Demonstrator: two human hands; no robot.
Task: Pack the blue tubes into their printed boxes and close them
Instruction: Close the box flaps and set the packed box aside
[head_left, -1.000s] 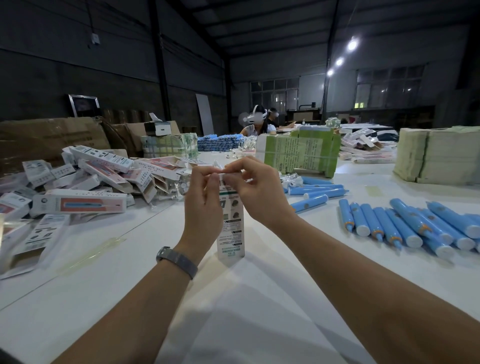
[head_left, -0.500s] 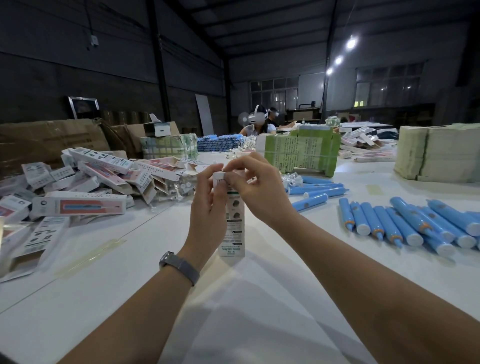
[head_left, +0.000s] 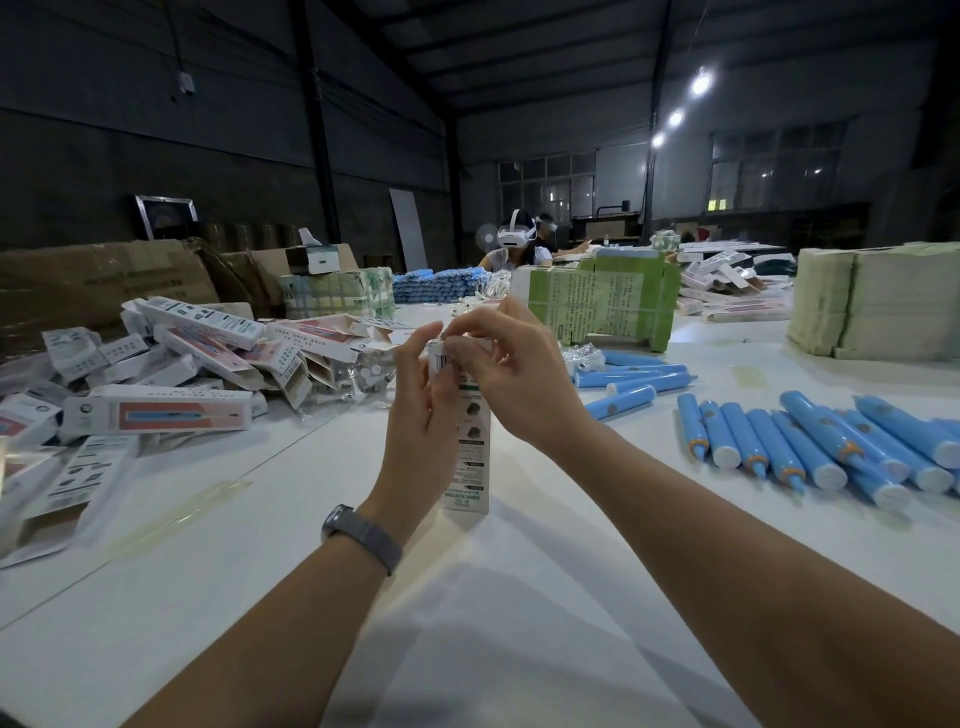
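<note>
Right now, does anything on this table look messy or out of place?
Yes: the printed boxes on the left lie in a jumbled heap, several with open flaps, while the blue tubes on the right lie in a fairly neat row.

The hall is dim; the dark walls and roof lose detail. Three ceiling lamps (head_left: 675, 118) at upper right flare into soft white blobs. The white table (head_left: 519, 623) catches most light, with soft arm shadows across it. Wide-angle bending curves the edges, and the far background is soft and grainy
</note>
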